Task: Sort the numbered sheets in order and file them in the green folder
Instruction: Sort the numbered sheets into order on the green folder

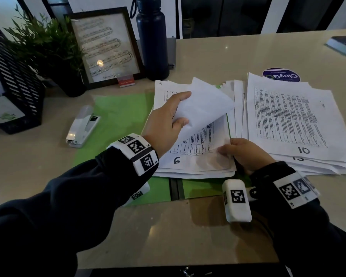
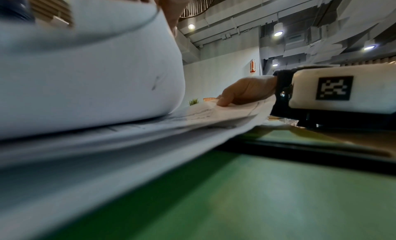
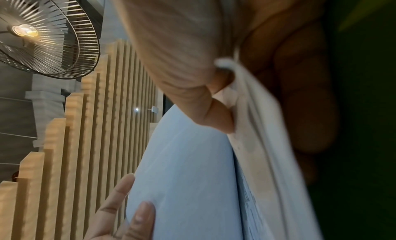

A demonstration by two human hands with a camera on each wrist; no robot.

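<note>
The green folder (image 1: 118, 116) lies open on the table, with a stack of printed sheets (image 1: 196, 156) on its right half. The sheet showing there is marked 9. My left hand (image 1: 179, 109) holds an upper sheet (image 1: 204, 104) curled back off that stack, thumb under and fingers over. My right hand (image 1: 228, 151) pinches the stack's near right corner. A second pile (image 1: 292, 120) lies to the right, with a 10 sheet on top. In the left wrist view the lifted sheet (image 2: 96, 65) arches over the folder (image 2: 257, 193). In the right wrist view the thumb (image 3: 182, 49) presses the stack edge (image 3: 257, 125).
A white stapler (image 1: 81, 126) lies left of the folder. Along the back stand a black mesh rack (image 1: 14, 84), a plant (image 1: 46, 43), a picture frame (image 1: 106, 47) and a dark bottle (image 1: 152, 39). A round sticker (image 1: 281, 74) and a book (image 1: 344, 45) sit far right.
</note>
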